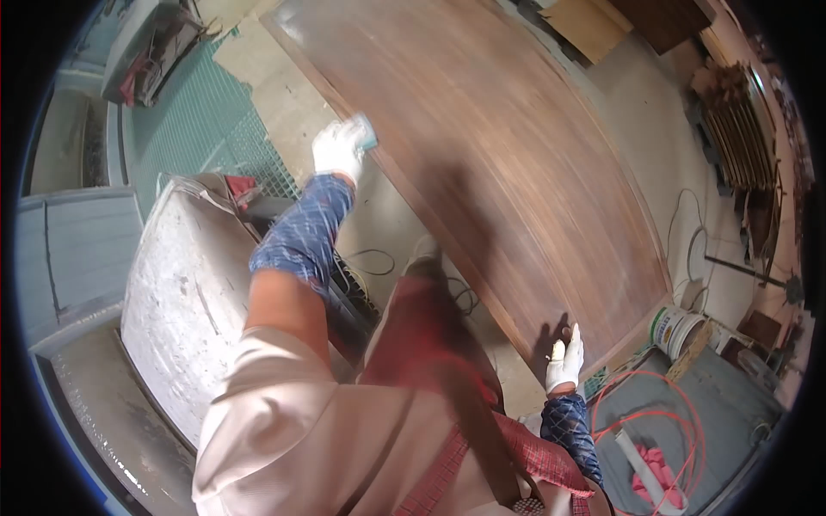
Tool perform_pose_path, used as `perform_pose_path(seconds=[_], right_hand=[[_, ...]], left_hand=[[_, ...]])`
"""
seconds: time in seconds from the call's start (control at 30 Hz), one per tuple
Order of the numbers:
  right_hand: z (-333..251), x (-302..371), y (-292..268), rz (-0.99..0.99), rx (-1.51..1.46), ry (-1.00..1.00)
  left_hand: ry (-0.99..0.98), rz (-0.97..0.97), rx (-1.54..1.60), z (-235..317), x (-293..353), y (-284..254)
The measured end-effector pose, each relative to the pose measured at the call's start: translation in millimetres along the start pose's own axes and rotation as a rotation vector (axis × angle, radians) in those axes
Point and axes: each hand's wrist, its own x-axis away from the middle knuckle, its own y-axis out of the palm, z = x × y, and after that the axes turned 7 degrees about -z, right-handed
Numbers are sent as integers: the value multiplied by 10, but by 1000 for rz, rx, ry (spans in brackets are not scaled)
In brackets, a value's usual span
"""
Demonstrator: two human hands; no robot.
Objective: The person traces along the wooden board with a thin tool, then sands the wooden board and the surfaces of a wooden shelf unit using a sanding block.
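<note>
A large brown wooden panel (508, 163) runs diagonally from the upper left to the lower right in front of me. My left hand (338, 150), in a white glove, closes round a small light-blue pad (367, 133) and presses it along the panel's left long edge. Most of the pad is covered by the glove, so its exact kind is hard to make out. At the panel's near right corner is my right hand (564, 361), also gloved in white, with fingers stretched along the edge and nothing visible in it. Both forearms wear blue patterned sleeves.
Left of me stands a pale, paint-stained padded block (185, 275) beside green grating (206, 112). A white bucket (675, 331) sits off the panel's near right corner. An orange hose (641, 376) coils at lower right. Stacked brown boards (731, 129) line the right side.
</note>
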Motion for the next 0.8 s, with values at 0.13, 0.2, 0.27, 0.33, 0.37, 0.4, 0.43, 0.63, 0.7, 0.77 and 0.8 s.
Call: perform_pose_path(seconds=[0.13, 0.2, 0.27, 0.33, 0.37, 0.4, 0.43, 0.63, 0.7, 0.77, 0.8], right_hand=[[-412, -646, 116, 134, 95, -96], [-658, -1065, 93, 194, 69, -166], [-989, -1526, 85, 246, 122, -203], [-1133, -1999, 79, 301, 258, -254], [-1269, -2222, 73, 306, 302, -243], [-1274, -2443, 98, 368, 374, -339], [-1444, -2630, 122, 318, 417, -299], [-2035, -2894, 413, 401, 584, -154], [-1976, -2916, 413, 426, 581, -203], [-1959, -2952, 407, 420, 595, -158], [-1960, -2912, 405, 430, 600, -191]], left_hand=[[-95, 68, 44, 329, -87, -170], [34, -9, 62, 1058, 168, -488], [158, 93, 176, 1245, 540, -132], [136, -32, 163, 896, 301, -263], [119, -173, 152, 689, 154, -396], [-1, -279, 54, 500, -132, -607], [-79, -183, 49, 31, -355, -340], [-297, 137, -192, -1188, -1053, -165], [-259, 132, 16, -937, -999, -211], [-94, 143, -34, -520, -770, -271], [-56, 158, 56, -466, -651, -285]])
